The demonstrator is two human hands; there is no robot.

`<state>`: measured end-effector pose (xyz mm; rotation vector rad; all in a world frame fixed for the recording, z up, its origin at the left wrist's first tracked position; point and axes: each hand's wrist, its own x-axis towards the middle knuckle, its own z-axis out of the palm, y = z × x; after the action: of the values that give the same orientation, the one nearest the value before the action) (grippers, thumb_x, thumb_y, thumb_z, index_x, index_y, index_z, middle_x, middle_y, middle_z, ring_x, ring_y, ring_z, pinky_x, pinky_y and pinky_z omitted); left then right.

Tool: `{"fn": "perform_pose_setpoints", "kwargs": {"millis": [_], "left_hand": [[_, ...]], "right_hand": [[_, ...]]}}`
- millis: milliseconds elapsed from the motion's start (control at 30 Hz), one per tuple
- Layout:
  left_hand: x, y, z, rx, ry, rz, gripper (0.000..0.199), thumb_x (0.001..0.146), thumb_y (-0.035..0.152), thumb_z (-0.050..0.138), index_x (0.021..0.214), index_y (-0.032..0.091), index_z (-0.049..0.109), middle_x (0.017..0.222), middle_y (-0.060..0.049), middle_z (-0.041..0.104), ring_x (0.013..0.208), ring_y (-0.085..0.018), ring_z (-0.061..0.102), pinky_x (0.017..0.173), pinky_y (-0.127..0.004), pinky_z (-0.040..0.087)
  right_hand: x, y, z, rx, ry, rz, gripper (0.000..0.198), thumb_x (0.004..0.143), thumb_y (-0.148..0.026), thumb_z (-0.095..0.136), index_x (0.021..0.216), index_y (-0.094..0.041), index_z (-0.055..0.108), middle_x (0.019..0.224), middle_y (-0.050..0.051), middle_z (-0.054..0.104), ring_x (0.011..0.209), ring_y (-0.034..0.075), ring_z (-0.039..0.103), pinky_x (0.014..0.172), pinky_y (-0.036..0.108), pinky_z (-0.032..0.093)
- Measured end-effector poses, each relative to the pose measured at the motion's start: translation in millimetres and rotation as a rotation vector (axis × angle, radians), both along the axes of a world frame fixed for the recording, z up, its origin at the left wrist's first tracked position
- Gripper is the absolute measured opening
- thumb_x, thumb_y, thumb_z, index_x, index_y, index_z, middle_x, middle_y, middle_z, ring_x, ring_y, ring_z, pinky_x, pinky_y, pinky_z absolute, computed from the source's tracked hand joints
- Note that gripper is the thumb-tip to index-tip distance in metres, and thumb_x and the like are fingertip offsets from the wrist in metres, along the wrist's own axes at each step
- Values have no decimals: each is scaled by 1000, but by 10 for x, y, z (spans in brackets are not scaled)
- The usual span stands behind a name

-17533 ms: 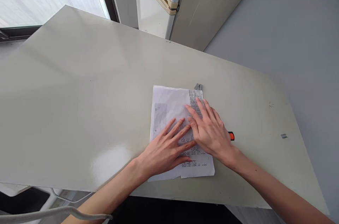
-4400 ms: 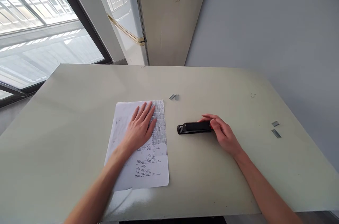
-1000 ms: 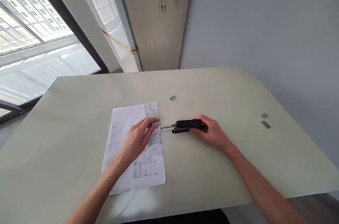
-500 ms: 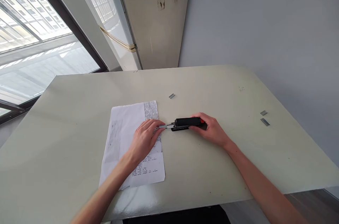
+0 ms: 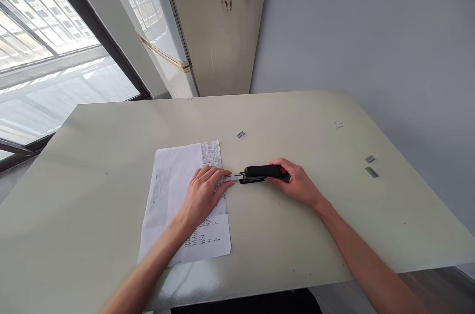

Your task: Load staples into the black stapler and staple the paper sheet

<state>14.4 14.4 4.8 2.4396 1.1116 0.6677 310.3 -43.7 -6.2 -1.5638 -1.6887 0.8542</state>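
A black stapler [image 5: 263, 171] with a red patch near its rear lies on its length across the table, just right of the paper. My right hand [image 5: 295, 180] is closed around the stapler's rear end. From its front end a narrow silver metal tray [image 5: 234, 177] sticks out to the left. My left hand [image 5: 206, 188] pinches the outer end of that tray between thumb and fingers, above the paper sheet [image 5: 163, 195]. Print shows along the paper's right side, partly covered by my left hand and forearm. Whether staples sit in the tray, I cannot tell.
On the pale table [image 5: 111, 156], a short staple strip [image 5: 241, 134] lies beyond the stapler. Two more strips, one [image 5: 370, 159] behind the other [image 5: 371, 172], lie at the right. A fridge [image 5: 218, 47] and a wall [image 5: 363, 32] stand behind the table.
My left thumb and fingertips have shifted slightly right along the metal tray, closer to the stapler. My right hand and the stapler are practically where they were.
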Motion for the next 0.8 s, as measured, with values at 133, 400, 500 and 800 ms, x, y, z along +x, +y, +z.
{"fn": "perform_pose_setpoints", "kwargs": {"millis": [133,400,500,800], "left_hand": [[-217,119,35,-34,-21,-79,23,106,43,60,115,28,75,112,-4,78,109,-25,68,98,-46,54],[-225,382,26,-125,-96,-324,24,103,46,64,103,28,81,100,-4,80,94,-22,71,92,-40,57],[-89,493,34,-115,-77,-383,28,103,50,64,98,28,81,93,-3,79,87,-21,71,89,-39,56],[277,657,22,-59,23,-404,44,99,65,61,90,24,73,84,-3,74,76,-19,66,75,-34,49]], "right_hand": [[0,-2,-7,-5,11,-2,32,96,-57,67,115,-31,68,105,5,73,86,24,63,76,38,54],[37,19,-20,-41,66,52,25,95,-52,70,110,-31,69,105,4,72,93,24,63,77,35,51],[63,22,-33,-52,56,74,26,95,-54,70,106,-31,69,104,4,72,95,24,63,75,35,50],[62,37,-32,-25,-1,86,32,96,-60,66,104,-29,66,97,4,69,92,25,61,78,37,50]]}}
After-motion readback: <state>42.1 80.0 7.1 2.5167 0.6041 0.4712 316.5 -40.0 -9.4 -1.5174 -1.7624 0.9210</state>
